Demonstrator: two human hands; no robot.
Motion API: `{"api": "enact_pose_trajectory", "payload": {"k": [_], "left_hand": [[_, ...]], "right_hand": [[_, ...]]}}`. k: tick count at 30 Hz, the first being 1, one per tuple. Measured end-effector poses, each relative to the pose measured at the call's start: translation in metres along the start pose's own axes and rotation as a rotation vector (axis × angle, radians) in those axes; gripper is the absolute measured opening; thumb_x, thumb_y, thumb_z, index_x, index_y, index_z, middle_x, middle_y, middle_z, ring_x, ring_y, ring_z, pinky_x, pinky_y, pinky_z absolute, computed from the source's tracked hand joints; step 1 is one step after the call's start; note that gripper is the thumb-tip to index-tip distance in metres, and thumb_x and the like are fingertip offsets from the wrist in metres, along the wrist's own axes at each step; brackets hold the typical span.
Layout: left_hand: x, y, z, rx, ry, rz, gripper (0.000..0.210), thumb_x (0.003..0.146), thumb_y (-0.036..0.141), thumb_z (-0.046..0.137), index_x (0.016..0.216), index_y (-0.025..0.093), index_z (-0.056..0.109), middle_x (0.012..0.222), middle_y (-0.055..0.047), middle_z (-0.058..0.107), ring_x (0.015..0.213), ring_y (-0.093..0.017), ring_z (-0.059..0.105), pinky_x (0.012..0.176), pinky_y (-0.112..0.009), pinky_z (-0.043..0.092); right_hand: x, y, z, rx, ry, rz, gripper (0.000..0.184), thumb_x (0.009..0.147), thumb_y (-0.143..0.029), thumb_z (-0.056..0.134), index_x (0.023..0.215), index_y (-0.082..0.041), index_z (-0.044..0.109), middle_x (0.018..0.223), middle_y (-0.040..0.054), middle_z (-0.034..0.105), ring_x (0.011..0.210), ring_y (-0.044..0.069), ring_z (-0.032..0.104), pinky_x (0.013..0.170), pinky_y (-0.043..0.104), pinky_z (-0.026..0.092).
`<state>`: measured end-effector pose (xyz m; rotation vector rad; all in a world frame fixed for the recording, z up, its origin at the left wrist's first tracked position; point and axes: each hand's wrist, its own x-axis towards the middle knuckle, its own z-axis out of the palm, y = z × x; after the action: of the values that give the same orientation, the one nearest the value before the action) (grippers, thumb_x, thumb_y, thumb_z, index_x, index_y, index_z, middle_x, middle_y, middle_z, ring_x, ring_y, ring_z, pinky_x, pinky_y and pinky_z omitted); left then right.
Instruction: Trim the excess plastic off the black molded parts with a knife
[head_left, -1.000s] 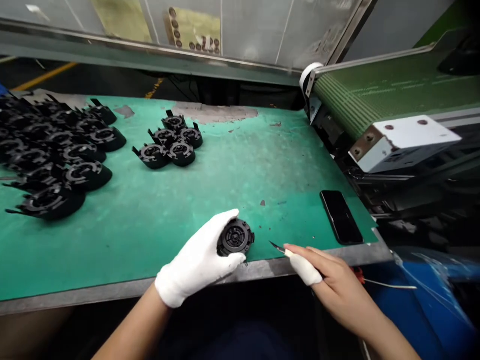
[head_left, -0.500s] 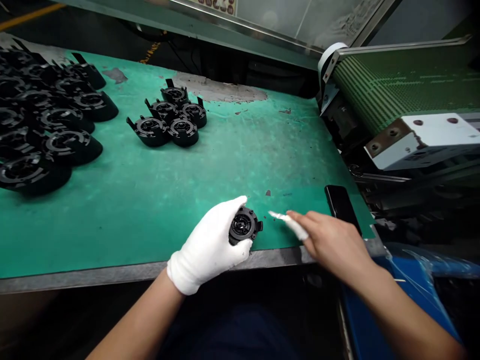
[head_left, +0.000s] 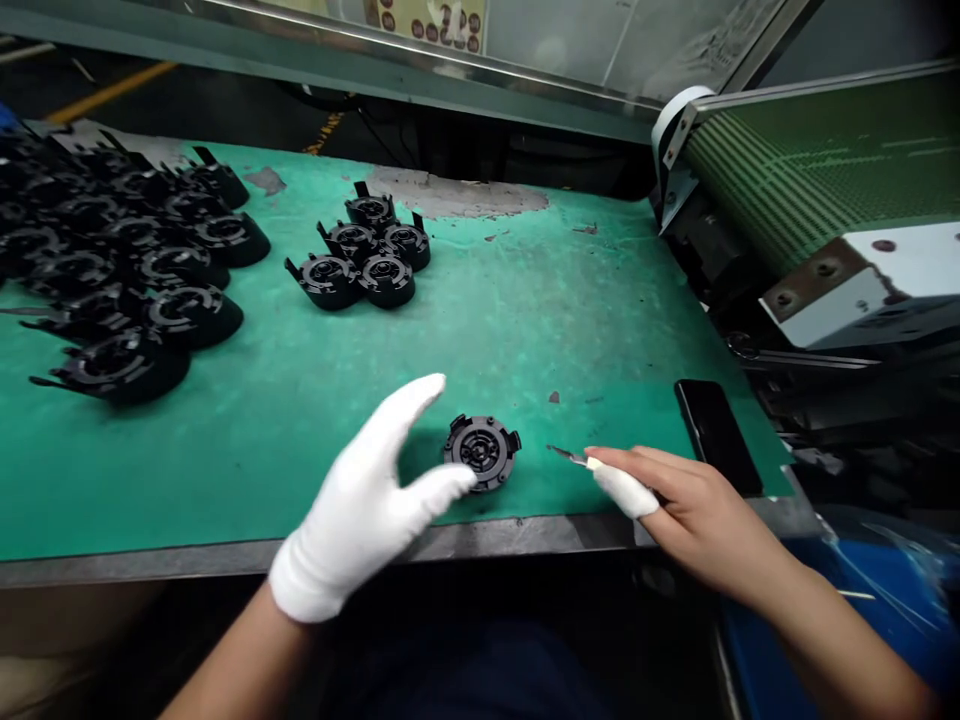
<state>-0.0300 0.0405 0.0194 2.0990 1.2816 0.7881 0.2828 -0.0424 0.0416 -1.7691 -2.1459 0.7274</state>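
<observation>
The left hand (head_left: 358, 512) gapes, thumb overlapping the part (head_left: 484, 446); the right hand (head_left: 694, 505) clamps the knife (head_left: 570, 455), pointing left, roughly along the table (head_left: 570, 320)'s near edge.

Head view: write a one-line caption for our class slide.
Gloved left hand open by a round black part; right hand holding a small blade.

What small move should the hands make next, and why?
I'd probably close the left hand around the round part before bringing the blade any closer: that hand is open with its fingers off the part, while the right hand holds the blade pointing toward it, a gap between.
</observation>
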Motion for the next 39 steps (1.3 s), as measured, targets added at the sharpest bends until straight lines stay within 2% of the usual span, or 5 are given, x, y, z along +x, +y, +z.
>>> {"api": "enact_pose_trajectory", "payload": {"k": [7,16,29,36,39], "left_hand": [[-0.012,0.004,0.055,0.019,-0.010,-0.033,0.099,0.078,0.051,0.078,0.156,0.025,0.023,0.151,-0.012,0.047,0.139,-0.030,0.048,0.119,-0.047,0.041],[-0.009,0.001,0.049,0.049,-0.041,-0.008,0.092,0.078,0.046,0.079,0.153,0.028,0.028,0.153,-0.009,0.047,0.141,-0.029,0.047,0.120,-0.046,0.041],[-0.008,0.002,0.051,0.034,-0.062,-0.002,0.090,0.079,0.044,0.079,0.152,0.026,0.029,0.152,-0.009,0.047,0.141,-0.025,0.047,0.121,-0.042,0.039],[0.005,-0.010,0.005,-0.027,-0.434,0.064,0.076,0.087,0.039,0.069,0.154,0.039,0.033,0.163,0.004,0.033,0.147,-0.025,0.039,0.122,-0.041,0.035],[0.009,-0.026,-0.025,-0.065,-0.310,0.005,0.044,0.096,0.045,0.053,0.140,0.041,0.055,0.158,0.008,0.042,0.145,-0.025,0.042,0.122,-0.046,0.033]], "right_hand": [[0.032,-0.024,0.001,-0.190,-0.067,-0.126,0.037,0.103,-0.032,0.042,0.134,-0.031,0.062,0.096,0.0023,0.071,0.083,0.020,0.067,0.074,0.032,0.049],[0.060,0.027,-0.023,-0.630,0.060,0.141,0.044,0.091,-0.021,0.051,0.131,-0.033,0.066,0.109,0.0032,0.076,0.088,0.027,0.071,0.058,0.032,0.045],[0.054,-0.011,-0.015,-0.540,-0.049,-0.148,0.042,0.094,-0.023,0.052,0.134,-0.033,0.063,0.094,0.0019,0.074,0.081,0.021,0.068,0.057,0.030,0.041],[0.061,0.035,-0.025,-0.441,0.053,0.030,0.040,0.094,-0.023,0.050,0.128,-0.035,0.067,0.122,-0.0019,0.074,0.103,0.024,0.071,0.077,0.035,0.055],[0.050,0.026,-0.017,-0.289,0.016,-0.036,0.037,0.098,-0.026,0.047,0.129,-0.032,0.066,0.125,-0.0004,0.072,0.108,0.023,0.069,0.090,0.037,0.054]]}}
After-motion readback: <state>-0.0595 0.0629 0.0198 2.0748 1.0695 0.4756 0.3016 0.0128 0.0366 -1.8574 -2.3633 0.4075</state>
